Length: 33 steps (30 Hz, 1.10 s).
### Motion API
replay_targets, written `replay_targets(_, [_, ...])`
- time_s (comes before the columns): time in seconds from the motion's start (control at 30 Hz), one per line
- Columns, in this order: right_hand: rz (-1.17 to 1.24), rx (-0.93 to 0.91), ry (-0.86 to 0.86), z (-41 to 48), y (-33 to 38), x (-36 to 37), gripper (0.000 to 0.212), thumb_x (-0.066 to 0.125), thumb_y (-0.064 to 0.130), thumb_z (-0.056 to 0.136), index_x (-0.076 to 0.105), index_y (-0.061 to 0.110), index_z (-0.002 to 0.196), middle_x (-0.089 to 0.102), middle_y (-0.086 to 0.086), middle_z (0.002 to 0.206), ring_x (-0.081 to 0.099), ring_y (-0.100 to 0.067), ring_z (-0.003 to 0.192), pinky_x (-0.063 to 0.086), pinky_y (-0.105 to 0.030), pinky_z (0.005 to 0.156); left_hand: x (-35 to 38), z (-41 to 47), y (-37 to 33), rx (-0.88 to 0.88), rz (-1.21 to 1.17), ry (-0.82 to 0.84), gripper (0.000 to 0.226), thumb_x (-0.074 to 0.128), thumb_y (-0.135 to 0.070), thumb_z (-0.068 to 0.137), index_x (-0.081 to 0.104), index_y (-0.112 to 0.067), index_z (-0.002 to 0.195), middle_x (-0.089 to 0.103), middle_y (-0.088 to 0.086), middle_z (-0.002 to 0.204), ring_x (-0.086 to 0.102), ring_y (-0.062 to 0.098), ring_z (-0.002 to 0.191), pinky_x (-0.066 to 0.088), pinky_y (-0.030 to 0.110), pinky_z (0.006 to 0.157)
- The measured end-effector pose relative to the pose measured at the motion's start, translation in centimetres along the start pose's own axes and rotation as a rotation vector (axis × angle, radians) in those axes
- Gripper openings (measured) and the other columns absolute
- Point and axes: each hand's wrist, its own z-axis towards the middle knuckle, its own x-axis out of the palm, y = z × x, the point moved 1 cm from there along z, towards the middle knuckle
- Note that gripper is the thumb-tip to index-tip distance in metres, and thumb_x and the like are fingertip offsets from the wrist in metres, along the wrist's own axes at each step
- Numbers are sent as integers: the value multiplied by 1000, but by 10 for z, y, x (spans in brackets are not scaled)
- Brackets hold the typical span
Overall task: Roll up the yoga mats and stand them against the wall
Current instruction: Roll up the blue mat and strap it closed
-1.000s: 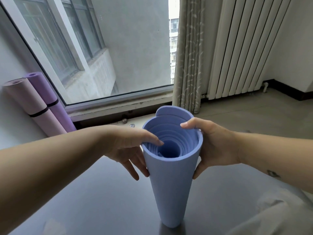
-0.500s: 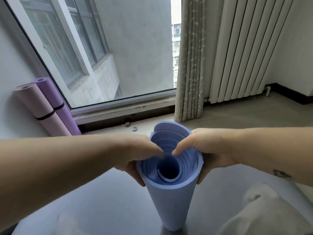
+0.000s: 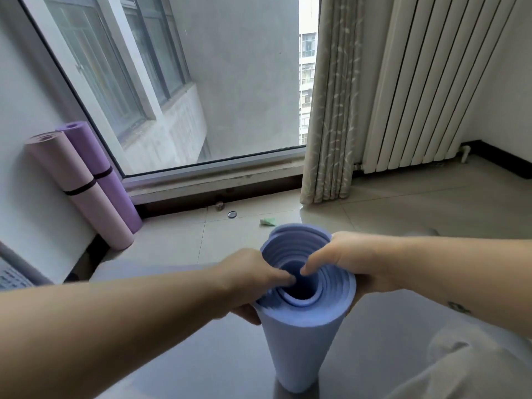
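The blue rolled yoga mat [image 3: 302, 341] stands upright on its end on a smooth grey surface [image 3: 187, 355], its coils loose and spiralled at the top. The left hand [image 3: 253, 280] and the right hand [image 3: 345, 263] both grasp its upper rim, thumbs hooked in over the inner coils and fingers curled round the outside. Pale cloth [image 3: 460, 367] lies at the lower right. Beyond the grey surface are glossy beige floor tiles [image 3: 388, 214] with a small round disc [image 3: 232, 214] and a green scrap [image 3: 266, 222]. At the left, 2 strapped rolls, a pink mat [image 3: 83, 194] and a purple mat [image 3: 100, 174], touch and lean on the white wall [image 3: 26, 168]. Behind are the window [image 3: 216, 96], a patterned curtain [image 3: 331, 125] and a white radiator [image 3: 426, 96].
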Motion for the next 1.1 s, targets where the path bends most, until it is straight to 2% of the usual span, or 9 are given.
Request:
replay_targets(0.37, [29,-81,171,33,-13,-3,39,75,32,80,64,23,116,69,-7,111,67,-29,98,54,-56,85,-6,20,26,48,-172,60,40,75,-49,74,67,-20,101,75,6,88,72,22,80,60,36,70])
replay_targets(0.47, [95,-119,290,46,-25,-8,47,74,40,75,66,25,118,68,-8,117,64,-33,108,47,-62,93,-6,26,31,63,-195,145,55,72,-60,65,68,-21,104,74,6,89,72,23,82,60,39,75])
replay_targets(0.57, [171,-133,361,57,-36,-11,59,72,45,71,63,23,124,64,-11,124,58,-37,117,40,-66,100,0,31,37,94,-211,130,64,67,-69,63,66,-23,108,75,4,89,71,24,82,59,42,79])
replay_targets(0.7, [182,-118,346,50,-33,-7,63,70,51,69,60,25,126,66,-9,121,61,-32,110,41,-65,98,3,18,34,50,-179,61,75,58,-79,57,61,-29,112,73,3,98,69,24,89,57,48,84])
replay_targets(0.77, [108,-102,301,42,-25,-3,58,70,50,72,60,26,124,66,-7,117,62,-27,103,45,-62,96,1,11,28,98,-112,-8,72,61,-73,65,52,-31,122,68,0,104,67,18,87,58,36,75])
replay_targets(0.83, [-3,-132,247,34,-17,-1,50,74,43,76,59,28,121,66,-5,113,63,-24,98,52,-56,90,-1,9,22,212,4,-177,66,66,-54,81,38,-31,136,62,-2,108,63,8,78,51,17,56])
replay_targets(0.9, [-63,-170,188,29,-13,1,54,77,31,69,58,27,119,65,-7,112,64,-27,98,57,-52,81,3,5,17,298,55,-249,65,61,-34,89,27,-34,144,57,-2,110,61,6,78,49,14,51])
replay_targets(0.97, [-64,-167,155,24,-16,4,60,75,24,60,58,26,118,63,-9,114,63,-32,102,57,-52,80,8,5,19,304,12,-179,63,58,-21,90,27,-37,143,57,-1,110,63,14,83,55,22,59])
replay_targets(1.1, [-51,-194,118,18,-29,13,60,78,26,58,60,34,114,65,-5,113,63,-31,104,55,-58,81,5,6,25,165,-126,157,43,63,-13,85,50,-32,121,66,11,106,69,29,89,59,49,76])
